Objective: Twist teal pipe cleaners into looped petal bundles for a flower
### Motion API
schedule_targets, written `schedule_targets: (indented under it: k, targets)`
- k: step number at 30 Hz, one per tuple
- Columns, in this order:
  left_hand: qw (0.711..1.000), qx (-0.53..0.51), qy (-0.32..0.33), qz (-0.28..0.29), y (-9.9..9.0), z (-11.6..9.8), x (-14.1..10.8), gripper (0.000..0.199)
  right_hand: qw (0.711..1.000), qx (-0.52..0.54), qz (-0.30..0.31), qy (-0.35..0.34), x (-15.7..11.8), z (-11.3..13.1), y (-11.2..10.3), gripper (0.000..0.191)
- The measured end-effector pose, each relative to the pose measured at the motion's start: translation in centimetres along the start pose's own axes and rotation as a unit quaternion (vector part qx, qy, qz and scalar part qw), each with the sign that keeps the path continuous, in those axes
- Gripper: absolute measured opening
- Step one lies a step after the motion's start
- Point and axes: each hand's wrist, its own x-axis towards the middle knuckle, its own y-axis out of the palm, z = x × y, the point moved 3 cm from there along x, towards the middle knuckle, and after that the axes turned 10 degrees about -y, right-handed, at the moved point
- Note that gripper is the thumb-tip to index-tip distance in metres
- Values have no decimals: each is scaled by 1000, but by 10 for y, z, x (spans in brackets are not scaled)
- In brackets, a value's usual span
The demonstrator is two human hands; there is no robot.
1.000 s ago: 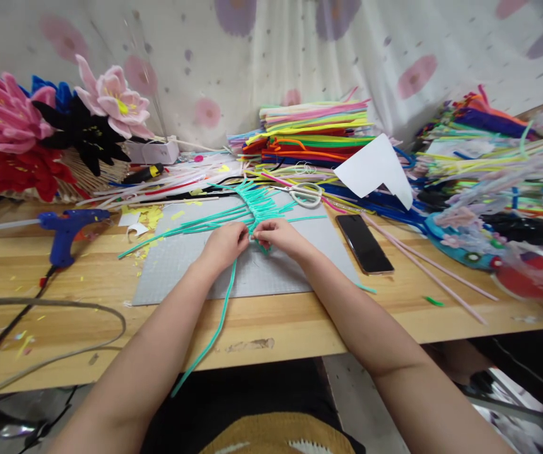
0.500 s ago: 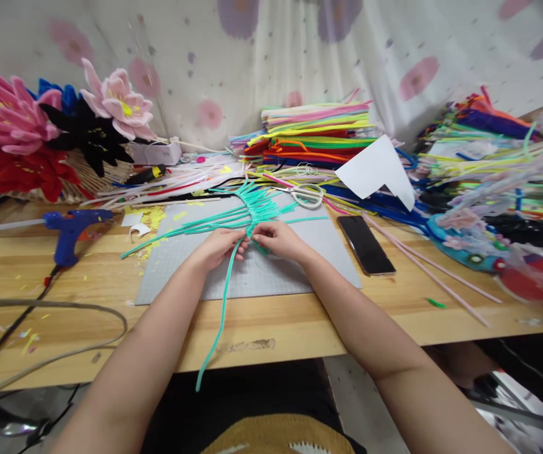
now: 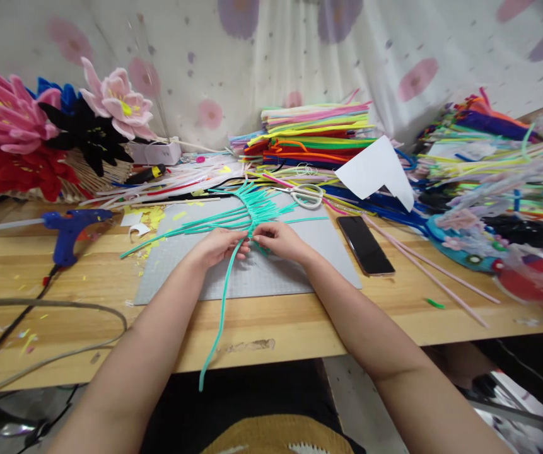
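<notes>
A fan-shaped row of teal pipe cleaners (image 3: 260, 205) lies on the grey cutting mat (image 3: 176, 274), with short pieces joined side by side along a curved edge. My left hand (image 3: 224, 246) pinches a long teal pipe cleaner (image 3: 224, 302) near the row's lower end; its free end hangs down past the table's front edge. Close beside it, my right hand (image 3: 275, 239) has its fingers closed on the teal pipe cleaners at the same spot. The fingertips hide the exact join. Several longer teal pipe cleaners (image 3: 181, 230) lie loose to the left on the mat.
White-handled scissors (image 3: 308, 196) lie behind the mat's right part. A phone (image 3: 366, 244) rests to the right, a blue glue gun (image 3: 69, 233) with its cord to the left. Bundles of coloured pipe cleaners (image 3: 318, 135) and fuzzy flowers (image 3: 92, 129) stand at the back.
The hanging end of the long teal pipe cleaner has swung slightly to the right. Both hands keep nearly the same place, with only small finger shifts.
</notes>
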Motion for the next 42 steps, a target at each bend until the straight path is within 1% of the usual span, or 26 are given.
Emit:
schedule_targets:
  k: [5, 12, 15, 18, 20, 22, 24, 25, 27, 29, 30, 31, 34, 35, 37, 39, 42]
  targets:
    - [1000, 13, -10, 25, -4, 1, 4, 11, 1000, 1, 7, -2, -1, -1, 0, 17]
    - [999, 4, -19, 38, -3, -3, 1, 13, 999, 19, 0, -32, -1, -1, -4, 17]
    - [999, 10, -20, 46, -4, -4, 1, 15, 1000, 6, 4, -26, -1, -1, -4, 17]
    - [999, 2, -10, 43, -3, -2, 2, 12, 1000, -28, -1, -14, -2, -2, -2, 18]
    - [999, -10, 9, 35, 0, -1, 2, 11, 997, -73, -19, -12, -3, -1, -2, 18]
    - [998, -21, 46, 32, 3, -1, 1, 12, 992, -121, -44, -14, -6, 0, -4, 20]
    - [993, -19, 112, 32, 6, -2, 0, 14, 986, -154, -65, -24, -8, 3, -6, 27]
    - [988, -9, 151, 30, 7, -2, -1, 18, 983, -163, -72, -35, -8, 4, -7, 30]
    - [973, 31, 230, 10, 7, -3, 0, 27, 979, -175, -83, -67, -9, 6, -9, 32]
    - [948, 94, 302, -37, 5, -4, 3, 26, 973, -186, -96, -95, -8, 7, -10, 30]
    - [927, 134, 343, -74, 3, -4, 4, 22, 970, -193, -104, -102, -8, 7, -10, 28]
    - [900, 177, 381, -113, 2, -5, 5, 19, 968, -199, -112, -107, -7, 6, -10, 27]
    - [819, 273, 465, -194, 2, -8, 4, 12, 964, -201, -134, -111, -6, 3, -9, 24]
    - [799, 293, 482, -209, 3, -9, 2, 12, 964, -198, -139, -110, -5, 2, -8, 24]
    - [771, 321, 502, -225, 7, -10, -1, 13, 965, -191, -151, -96, -5, 1, -7, 25]
    - [756, 341, 511, -229, 12, -12, -4, 13, 965, -191, -167, -69, -6, 1, -6, 28]
    - [743, 351, 518, -238, 16, -12, -7, 12, 957, -210, -197, -42, -6, 3, -4, 27]
